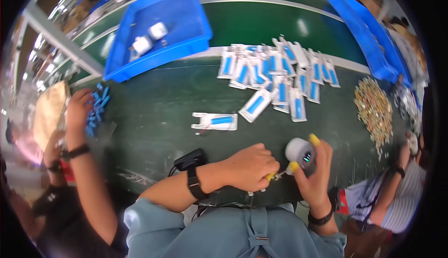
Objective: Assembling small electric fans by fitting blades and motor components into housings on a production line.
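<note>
My right hand (316,171), with yellow finger covers on its tips, holds a round white device (296,149) with a dark, lit display on one side. Close beside it, my left hand (252,167) is closed in a pinch near the table's front edge. A small thin piece (278,176) shows at its yellow-covered fingertips, too small to name. Beyond my hands lies a single white plastic frame with a blue cylindrical cell (221,121) and a short red wire.
Several similar white-and-blue pieces (280,78) are heaped farther back. Blue trays stand at the back left (205,41) and back right (373,48). Small parts (373,108) are piled at right. A black adapter (190,159) sits by my left forearm. At left, a co-worker's hand (79,104) touches loose blue cells (97,111).
</note>
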A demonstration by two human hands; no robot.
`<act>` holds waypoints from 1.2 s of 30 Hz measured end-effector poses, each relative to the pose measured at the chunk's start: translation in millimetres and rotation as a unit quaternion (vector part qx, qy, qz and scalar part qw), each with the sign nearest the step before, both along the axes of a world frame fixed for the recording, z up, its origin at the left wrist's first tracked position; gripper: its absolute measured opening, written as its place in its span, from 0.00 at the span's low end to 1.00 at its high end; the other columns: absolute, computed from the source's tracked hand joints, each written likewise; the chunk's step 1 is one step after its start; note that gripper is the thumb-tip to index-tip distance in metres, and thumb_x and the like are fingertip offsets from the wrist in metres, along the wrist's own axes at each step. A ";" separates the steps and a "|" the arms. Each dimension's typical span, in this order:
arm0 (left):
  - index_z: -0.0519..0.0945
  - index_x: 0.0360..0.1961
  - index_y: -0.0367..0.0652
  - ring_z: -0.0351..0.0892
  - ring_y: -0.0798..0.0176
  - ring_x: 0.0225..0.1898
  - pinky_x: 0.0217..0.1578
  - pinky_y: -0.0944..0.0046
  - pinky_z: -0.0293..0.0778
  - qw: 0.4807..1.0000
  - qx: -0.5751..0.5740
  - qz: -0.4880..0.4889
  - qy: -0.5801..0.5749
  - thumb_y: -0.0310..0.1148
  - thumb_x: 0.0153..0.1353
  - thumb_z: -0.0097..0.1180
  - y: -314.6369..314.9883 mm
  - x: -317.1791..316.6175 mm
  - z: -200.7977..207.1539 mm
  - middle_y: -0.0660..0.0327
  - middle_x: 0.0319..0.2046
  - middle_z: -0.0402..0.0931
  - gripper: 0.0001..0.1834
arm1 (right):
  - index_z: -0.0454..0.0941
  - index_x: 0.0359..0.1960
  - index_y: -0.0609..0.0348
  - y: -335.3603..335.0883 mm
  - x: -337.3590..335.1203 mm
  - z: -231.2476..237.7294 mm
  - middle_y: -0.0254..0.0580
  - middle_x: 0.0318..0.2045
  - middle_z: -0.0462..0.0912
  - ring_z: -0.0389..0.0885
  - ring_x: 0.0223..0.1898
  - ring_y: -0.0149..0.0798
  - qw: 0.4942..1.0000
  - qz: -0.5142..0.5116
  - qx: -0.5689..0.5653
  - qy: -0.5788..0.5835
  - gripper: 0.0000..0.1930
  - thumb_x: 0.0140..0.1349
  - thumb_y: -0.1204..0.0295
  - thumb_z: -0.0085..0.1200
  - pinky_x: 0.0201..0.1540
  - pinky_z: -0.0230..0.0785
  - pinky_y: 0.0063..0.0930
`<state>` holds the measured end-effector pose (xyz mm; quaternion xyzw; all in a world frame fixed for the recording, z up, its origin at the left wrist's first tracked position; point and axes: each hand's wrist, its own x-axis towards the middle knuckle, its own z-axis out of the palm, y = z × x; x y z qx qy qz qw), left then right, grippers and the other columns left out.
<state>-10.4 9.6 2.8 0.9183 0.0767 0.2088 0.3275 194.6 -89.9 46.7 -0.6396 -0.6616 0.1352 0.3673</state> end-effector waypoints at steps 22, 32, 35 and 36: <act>0.79 0.37 0.38 0.78 0.41 0.39 0.43 0.48 0.73 0.885 0.071 0.389 0.245 0.21 0.50 0.53 -4.1 -169.2 98.8 0.49 0.33 0.79 0.12 | 0.64 0.63 0.66 -30.5 6.6 -22.2 0.57 0.57 0.69 0.70 0.57 0.58 0.994 0.079 -0.064 0.043 0.36 0.53 0.72 0.65 0.61 0.64 0.43; 0.77 0.47 0.39 0.76 0.43 0.50 0.52 0.50 0.70 0.873 0.166 0.416 0.192 0.22 0.53 0.58 -8.4 -128.3 87.6 0.47 0.46 0.77 0.18 | 0.69 0.59 0.64 -29.4 4.7 -24.0 0.53 0.56 0.72 0.71 0.57 0.58 0.996 0.074 -0.041 -0.001 0.31 0.51 0.75 0.64 0.61 0.65 0.44; 0.77 0.48 0.40 0.77 0.43 0.48 0.51 0.50 0.70 0.885 0.164 0.385 0.204 0.23 0.54 0.58 0.9 -113.4 71.2 0.49 0.45 0.78 0.18 | 0.70 0.59 0.64 -30.3 4.5 -22.4 0.53 0.56 0.73 0.71 0.57 0.58 0.997 0.071 -0.038 -0.001 0.30 0.51 0.76 0.62 0.61 0.65 0.44; 0.77 0.48 0.40 0.77 0.43 0.46 0.50 0.49 0.71 0.897 0.150 0.356 0.215 0.23 0.54 0.58 1.9 -112.2 64.1 0.49 0.44 0.78 0.18 | 0.70 0.59 0.64 -29.5 4.5 -21.9 0.53 0.56 0.73 0.71 0.58 0.58 0.996 0.078 -0.033 -0.002 0.30 0.51 0.76 0.62 0.61 0.65 0.44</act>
